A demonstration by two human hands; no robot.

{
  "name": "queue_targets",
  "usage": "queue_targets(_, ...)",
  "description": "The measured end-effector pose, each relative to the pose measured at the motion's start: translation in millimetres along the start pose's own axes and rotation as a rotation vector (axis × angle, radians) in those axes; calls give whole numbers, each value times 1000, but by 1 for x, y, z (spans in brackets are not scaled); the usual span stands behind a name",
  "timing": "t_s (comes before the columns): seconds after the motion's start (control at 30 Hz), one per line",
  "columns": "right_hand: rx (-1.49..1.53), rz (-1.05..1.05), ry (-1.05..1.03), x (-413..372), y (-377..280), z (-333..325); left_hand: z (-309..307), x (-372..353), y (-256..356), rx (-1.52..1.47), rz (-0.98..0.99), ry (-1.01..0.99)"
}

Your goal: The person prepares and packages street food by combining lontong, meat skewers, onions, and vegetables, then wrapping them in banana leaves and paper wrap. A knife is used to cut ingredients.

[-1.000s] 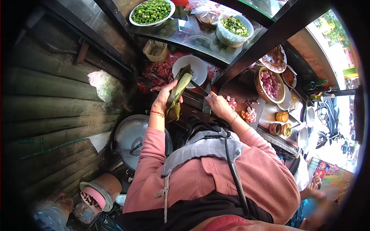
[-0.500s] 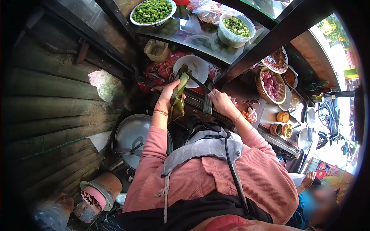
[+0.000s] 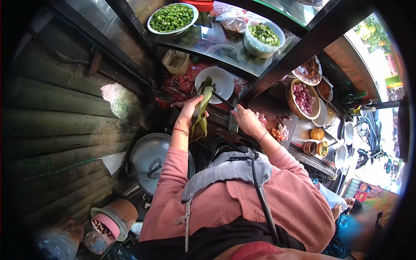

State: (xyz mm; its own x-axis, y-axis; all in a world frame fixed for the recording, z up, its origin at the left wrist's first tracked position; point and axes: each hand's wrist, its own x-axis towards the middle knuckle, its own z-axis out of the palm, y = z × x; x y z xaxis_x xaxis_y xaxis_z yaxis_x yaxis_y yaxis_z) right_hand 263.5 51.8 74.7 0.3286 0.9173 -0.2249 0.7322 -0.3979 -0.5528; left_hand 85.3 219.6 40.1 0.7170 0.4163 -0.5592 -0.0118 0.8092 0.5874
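At the centre of the frame, a long leaf-wrapped bundle (image 3: pixel 199 113) is gripped upright by the left hand (image 3: pixel 190 112), its fingers curled closed around it. A knife (image 3: pixel 223 101) is held by the right hand (image 3: pixel 248 120), the fingers shut about a mostly hidden handle. The blade is pointed up and left at the bundle's upper end, which is seen against the white bowl (image 3: pixel 223 79); whether leaf is touched cannot be told. The step in hand is judged to be knife work on that end; a steady bundle and a controlled blade seem called for next.
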Motion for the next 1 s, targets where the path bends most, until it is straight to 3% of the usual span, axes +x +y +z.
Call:
queue_targets(0.77, -19, -9, 64, -4, 5, 5, -1, 1, -1, -8, 0, -56)
queue_targets(1.0, -1, 18, 54, -6, 6, 7, 5, -4, 0, 116, 59, -71)
